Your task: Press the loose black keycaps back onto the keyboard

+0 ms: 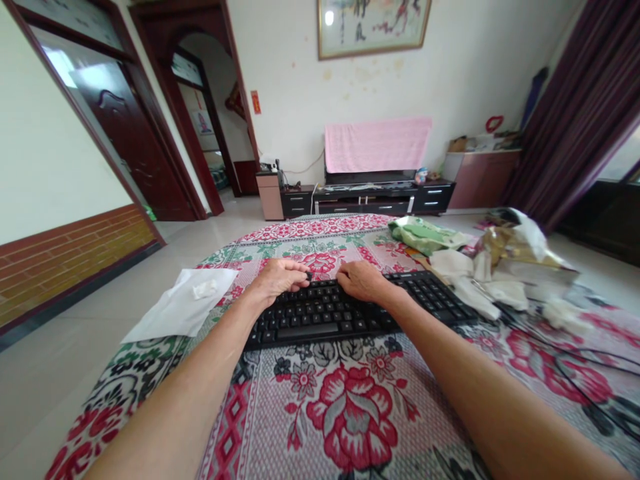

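A black keyboard lies across the flowered tablecloth in front of me. My left hand rests at the keyboard's far left edge. Its fingers are curled and pinch a small black piece at the top row. My right hand sits close beside it, about the middle of the keyboard. Those fingers are bent and pressed together over the keyboard's far edge, their tips hidden. Both forearms reach in from the bottom of the view.
A white sheet with a crumpled tissue lies at the table's left edge. Crumpled paper, bags and wrappers pile up right of the keyboard, with black cables trailing across the cloth. Beyond stand a TV cabinet and doorways.
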`<state>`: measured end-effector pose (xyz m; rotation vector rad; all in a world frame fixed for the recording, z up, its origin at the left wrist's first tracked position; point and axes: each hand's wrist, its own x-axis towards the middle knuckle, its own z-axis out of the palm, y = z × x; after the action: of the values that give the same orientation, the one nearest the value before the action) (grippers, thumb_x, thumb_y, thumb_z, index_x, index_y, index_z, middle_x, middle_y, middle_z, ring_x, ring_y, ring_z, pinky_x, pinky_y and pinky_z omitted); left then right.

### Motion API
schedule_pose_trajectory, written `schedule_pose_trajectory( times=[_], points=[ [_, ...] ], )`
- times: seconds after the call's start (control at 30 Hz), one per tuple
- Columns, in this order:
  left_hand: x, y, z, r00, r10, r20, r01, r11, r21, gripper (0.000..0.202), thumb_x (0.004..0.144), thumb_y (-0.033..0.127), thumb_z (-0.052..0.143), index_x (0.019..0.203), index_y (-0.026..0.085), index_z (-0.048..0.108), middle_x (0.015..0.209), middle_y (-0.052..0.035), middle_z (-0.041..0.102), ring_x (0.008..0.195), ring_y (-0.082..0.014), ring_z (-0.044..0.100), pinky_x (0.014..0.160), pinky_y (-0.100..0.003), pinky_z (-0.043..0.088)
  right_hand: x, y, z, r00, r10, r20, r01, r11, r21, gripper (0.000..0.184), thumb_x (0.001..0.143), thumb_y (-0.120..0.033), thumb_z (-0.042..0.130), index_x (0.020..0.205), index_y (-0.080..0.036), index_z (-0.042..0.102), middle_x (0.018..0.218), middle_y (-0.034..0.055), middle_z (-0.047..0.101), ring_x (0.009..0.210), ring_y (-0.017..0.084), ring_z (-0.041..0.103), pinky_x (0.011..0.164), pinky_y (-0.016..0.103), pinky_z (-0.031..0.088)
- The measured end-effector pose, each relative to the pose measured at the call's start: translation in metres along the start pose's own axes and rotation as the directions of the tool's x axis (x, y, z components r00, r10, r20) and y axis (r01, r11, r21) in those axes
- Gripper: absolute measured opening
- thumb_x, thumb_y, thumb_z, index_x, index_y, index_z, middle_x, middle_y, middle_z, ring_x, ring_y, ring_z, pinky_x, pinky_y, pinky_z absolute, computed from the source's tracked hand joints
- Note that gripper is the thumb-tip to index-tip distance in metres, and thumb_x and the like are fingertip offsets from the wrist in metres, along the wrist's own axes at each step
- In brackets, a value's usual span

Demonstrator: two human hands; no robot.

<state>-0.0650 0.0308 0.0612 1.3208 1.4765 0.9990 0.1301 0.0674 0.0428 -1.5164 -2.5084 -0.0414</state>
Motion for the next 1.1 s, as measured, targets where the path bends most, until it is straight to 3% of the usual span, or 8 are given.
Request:
schedule_pose_trajectory(
  times=[0.47,0.63,0.73,0.9,1.1],
  points=[
    [-0.002,0.0,-0.003,0.997,-0.001,0.077,0.005,0.999,-0.048,0.02,0.067,0.012,0.06,0.086,0.013,0.068,0.069,-0.0036,0.068,0.07,-0.0124,0.065,0.062,-0.022,0.047,0.001,0.001,0.002,1.0,-0.018,0.001,0.018,1.0,-0.008,0.037,0.087,-0.025,0.034,0.084,-0.014,0.069,0.089,0.0137,0.071,0.082,0.023,0.064,0.069,0.028,0.04],
    [0.004,-0.007,-0.007,0.986,0.115,0.123,-0.112,0.993,-0.03,0.028,0.063,0.01,0.061,0.089,0.015,0.07,0.078,-0.0026,0.067,0.068,-0.0089,0.059,0.063,-0.022,0.045,0.002,0.003,0.003,0.999,-0.035,-0.006,0.035,0.999,0.02,0.035,0.087,-0.023,0.036,0.082,-0.013,0.069,0.086,0.0141,0.07,0.079,0.021,0.064,0.068,0.028,0.04],
    [0.005,-0.01,-0.008,0.972,0.178,0.152,-0.177,0.984,-0.018,0.033,0.061,0.009,0.061,0.092,0.016,0.07,0.083,-0.0013,0.066,0.07,-0.008,0.055,0.065,-0.022,0.044,0.002,0.003,0.003,0.995,-0.061,-0.074,0.072,0.986,0.147,0.03,0.085,-0.022,0.041,0.082,-0.014,0.069,0.083,0.0113,0.07,0.076,0.019,0.063,0.068,0.027,0.041],
    [0.004,-0.007,-0.007,0.963,0.194,0.185,-0.199,0.98,0.005,0.041,0.059,0.008,0.06,0.099,0.015,0.068,0.08,-0.0007,0.063,0.071,-0.009,0.053,0.065,-0.023,0.041,0.0,-0.007,0.002,0.945,-0.196,-0.262,0.301,0.837,0.457,0.018,0.078,-0.021,0.056,0.09,-0.017,0.068,0.082,0.0039,0.069,0.073,0.013,0.06,0.069,0.024,0.045],
    [0.006,-0.008,-0.007,0.952,0.205,0.227,-0.221,0.974,0.051,0.048,0.059,0.009,0.059,0.107,0.014,0.064,0.075,0.0011,0.061,0.065,-0.0083,0.05,0.062,-0.023,0.037,-0.003,-0.021,-0.004,0.899,-0.283,-0.335,0.429,0.723,0.541,0.016,0.075,-0.019,0.059,0.088,-0.018,0.069,0.078,0.0017,0.068,0.069,0.01,0.058,0.068,0.024,0.046]
  ],
)
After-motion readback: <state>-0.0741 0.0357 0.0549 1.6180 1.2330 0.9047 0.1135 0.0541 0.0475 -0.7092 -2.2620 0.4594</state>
